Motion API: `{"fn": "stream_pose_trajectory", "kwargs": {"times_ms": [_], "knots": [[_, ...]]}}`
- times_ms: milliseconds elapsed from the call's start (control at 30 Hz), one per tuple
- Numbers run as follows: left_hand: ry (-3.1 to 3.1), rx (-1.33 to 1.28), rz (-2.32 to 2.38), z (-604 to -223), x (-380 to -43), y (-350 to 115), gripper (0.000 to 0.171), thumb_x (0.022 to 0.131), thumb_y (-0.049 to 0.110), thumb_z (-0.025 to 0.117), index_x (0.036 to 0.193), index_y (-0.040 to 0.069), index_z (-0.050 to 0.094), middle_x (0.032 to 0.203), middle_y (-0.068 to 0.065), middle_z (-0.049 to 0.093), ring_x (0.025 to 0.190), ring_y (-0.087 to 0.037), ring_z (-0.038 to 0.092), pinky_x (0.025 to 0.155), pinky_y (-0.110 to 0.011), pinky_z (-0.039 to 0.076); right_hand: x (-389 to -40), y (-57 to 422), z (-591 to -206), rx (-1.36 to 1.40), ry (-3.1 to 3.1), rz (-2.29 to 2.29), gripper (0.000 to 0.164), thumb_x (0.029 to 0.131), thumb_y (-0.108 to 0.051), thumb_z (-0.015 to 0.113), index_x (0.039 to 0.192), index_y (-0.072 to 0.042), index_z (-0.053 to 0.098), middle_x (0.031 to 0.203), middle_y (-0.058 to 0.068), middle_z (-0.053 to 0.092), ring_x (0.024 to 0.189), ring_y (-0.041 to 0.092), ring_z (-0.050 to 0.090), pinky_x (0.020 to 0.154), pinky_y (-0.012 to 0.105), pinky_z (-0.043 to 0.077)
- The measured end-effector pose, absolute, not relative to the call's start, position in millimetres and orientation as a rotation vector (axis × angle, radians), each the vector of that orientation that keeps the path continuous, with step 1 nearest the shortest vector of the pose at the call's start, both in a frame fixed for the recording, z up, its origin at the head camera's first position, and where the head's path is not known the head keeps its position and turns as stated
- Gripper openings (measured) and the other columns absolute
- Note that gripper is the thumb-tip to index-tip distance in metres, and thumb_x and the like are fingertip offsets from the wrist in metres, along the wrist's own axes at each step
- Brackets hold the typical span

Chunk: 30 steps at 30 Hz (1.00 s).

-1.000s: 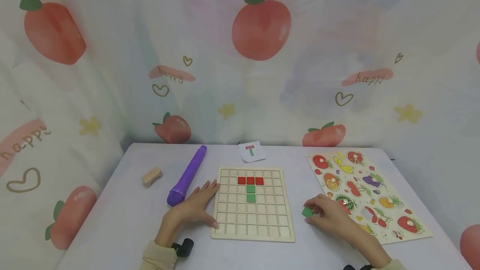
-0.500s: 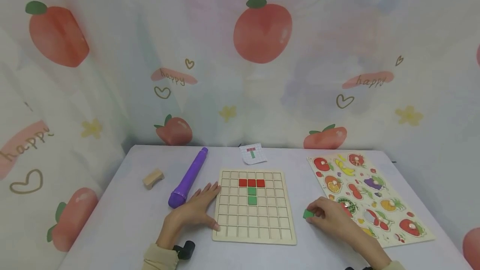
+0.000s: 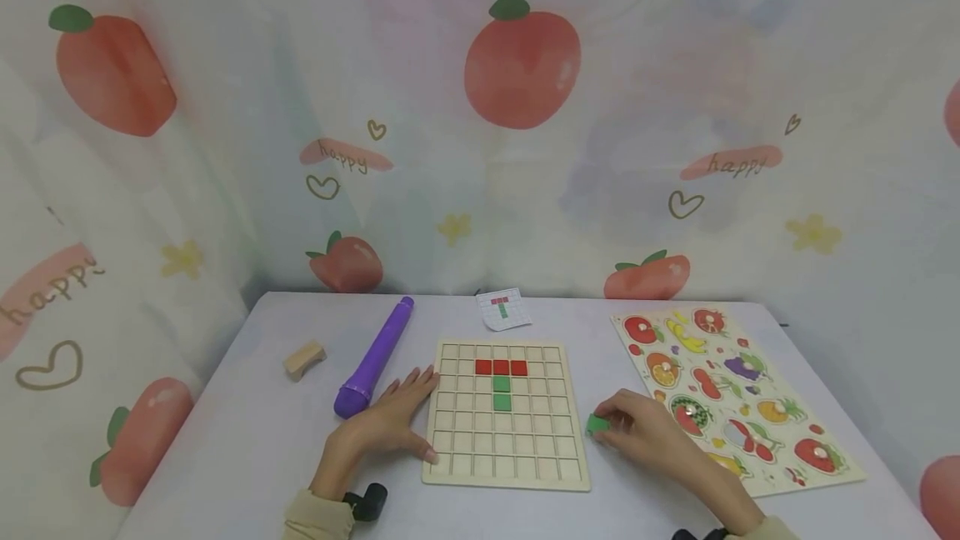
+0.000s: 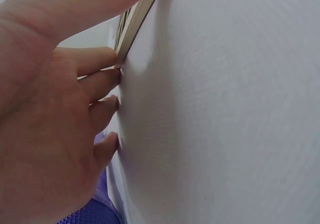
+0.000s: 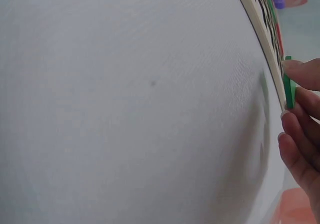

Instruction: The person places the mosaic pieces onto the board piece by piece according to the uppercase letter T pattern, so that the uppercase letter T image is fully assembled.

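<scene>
A wooden grid board (image 3: 506, 467) lies mid-table in the head view. Three red square tiles (image 3: 501, 367) form a row on it, with two green square tiles (image 3: 502, 393) in a column under the middle one. My left hand (image 3: 390, 419) rests at the board's left edge, fingers spread and straight, thumb at its lower left corner. Between thumb and fingers my right hand (image 3: 637, 429) pinches a loose green tile (image 3: 597, 423), just off the board's right edge. The right wrist view shows that green tile (image 5: 289, 84) edge-on in the fingertips.
A small card with a red and green T pattern (image 3: 504, 309) lies behind the board. Left of it are a purple toy microphone (image 3: 375, 357) and a wooden block (image 3: 304, 359). A fruit puzzle board (image 3: 720, 390) lies on the right, partly under the right forearm.
My right hand has moved left with the green tile, closer to the board's right edge. The left hand stays at the board's left side.
</scene>
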<state>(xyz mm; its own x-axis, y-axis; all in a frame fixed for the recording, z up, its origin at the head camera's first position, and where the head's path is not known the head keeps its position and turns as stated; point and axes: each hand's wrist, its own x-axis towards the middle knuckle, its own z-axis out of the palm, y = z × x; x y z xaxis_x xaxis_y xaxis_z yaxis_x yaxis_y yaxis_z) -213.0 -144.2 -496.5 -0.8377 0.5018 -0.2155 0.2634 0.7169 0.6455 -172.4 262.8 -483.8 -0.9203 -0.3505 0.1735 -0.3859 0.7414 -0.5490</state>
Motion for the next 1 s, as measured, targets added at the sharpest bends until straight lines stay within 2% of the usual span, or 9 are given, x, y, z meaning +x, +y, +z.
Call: {"fn": "stream_pose_trajectory", "kwargs": {"times_ms": [167, 400, 600, 1000], "knots": [[2.544, 0.606, 0.869, -497.9, -213.2, -145.2, 0.12, 0.069, 0.035, 0.093, 0.163, 0.005, 0.026, 0.172, -0.014, 0.016, 0.16, -0.036, 0.007, 0.13, -0.058, 0.004, -177.0, 251.3, -482.9, 0.72, -2.805, 0.993, 0.022, 0.08, -0.012, 0.087, 0.099, -0.011, 0.075, 0.088, -0.009, 0.068, 0.076, 0.003, 0.057, 0.065, 0.021, 0.053], [2.546, 0.596, 0.882, -497.3, -212.9, -144.4, 0.118, 0.069, 0.033, 0.094, 0.162, 0.005, 0.028, 0.172, -0.014, 0.018, 0.161, -0.034, 0.009, 0.131, -0.056, 0.007, -182.6, 231.7, -481.5, 0.764, -2.808, 1.05, 0.021, 0.082, -0.016, 0.086, 0.1, -0.011, 0.076, 0.092, -0.007, 0.07, 0.079, 0.006, 0.06, 0.068, 0.022, 0.055], [2.544, 0.596, 0.878, -498.9, -213.6, -144.1, 0.118, 0.069, 0.034, 0.094, 0.163, 0.006, 0.027, 0.172, -0.013, 0.017, 0.161, -0.034, 0.009, 0.131, -0.056, 0.007, -183.7, 215.4, -480.9, 0.806, -2.809, 1.083, 0.021, 0.082, -0.013, 0.085, 0.101, -0.01, 0.077, 0.093, -0.005, 0.07, 0.08, 0.011, 0.062, 0.069, 0.022, 0.057], [2.549, 0.579, 0.86, -495.7, -212.9, -143.3, 0.118, 0.07, 0.033, 0.094, 0.163, 0.006, 0.026, 0.172, -0.013, 0.017, 0.161, -0.033, 0.008, 0.131, -0.055, 0.006, -188.8, 188.7, -480.6, 0.868, -2.825, 1.08, 0.02, 0.084, -0.012, 0.084, 0.103, -0.01, 0.077, 0.092, -0.005, 0.069, 0.081, 0.009, 0.06, 0.071, 0.021, 0.055]]}}
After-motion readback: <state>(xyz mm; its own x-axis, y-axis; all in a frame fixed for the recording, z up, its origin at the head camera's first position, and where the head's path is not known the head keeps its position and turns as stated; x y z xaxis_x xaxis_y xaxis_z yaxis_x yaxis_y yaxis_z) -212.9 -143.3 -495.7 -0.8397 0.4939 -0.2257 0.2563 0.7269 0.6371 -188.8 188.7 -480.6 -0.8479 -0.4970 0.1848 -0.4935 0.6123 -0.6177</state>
